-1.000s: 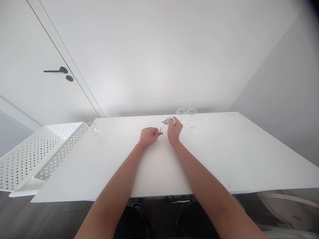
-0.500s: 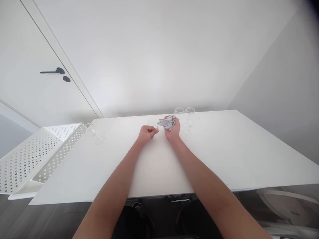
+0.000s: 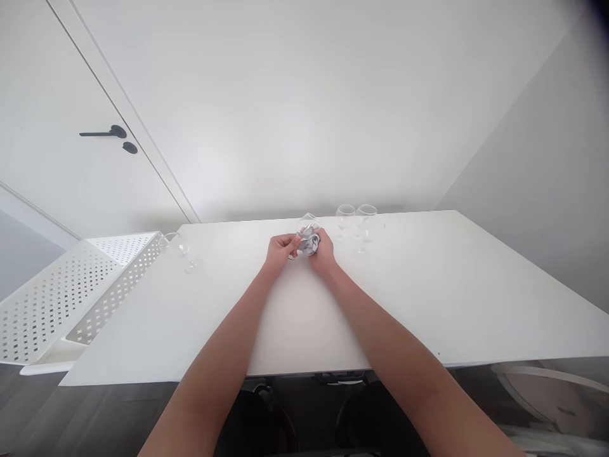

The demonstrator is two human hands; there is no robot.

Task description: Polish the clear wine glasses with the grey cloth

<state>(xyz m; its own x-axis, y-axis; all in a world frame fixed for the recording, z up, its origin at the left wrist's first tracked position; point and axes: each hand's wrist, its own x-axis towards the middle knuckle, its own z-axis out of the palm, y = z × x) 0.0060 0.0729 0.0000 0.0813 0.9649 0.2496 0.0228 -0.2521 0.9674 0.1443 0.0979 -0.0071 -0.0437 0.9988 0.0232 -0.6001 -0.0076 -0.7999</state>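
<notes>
Over the middle of the white table (image 3: 304,330), my left hand (image 3: 281,249) is closed, its fingers pinching the foot end of a clear wine glass (image 3: 309,219). The bowl of this glass shows behind the cloth and tips away from me. My right hand (image 3: 325,247) is closed on a crumpled grey cloth (image 3: 309,241), which presses around the glass near its stem. Cloth and fingers hide most of the stem.
Two clear wine glasses (image 3: 366,219) stand upright just right of my right hand, near the wall. Another wine glass (image 3: 179,246) is at the table's left end. Beside it are a white perforated rack (image 3: 57,298) and a door with a black handle (image 3: 102,133).
My right hand has moved left with the cloth, close to my left hand. The glass bowl, covered before, now shows behind the cloth. My left hand has barely moved.
</notes>
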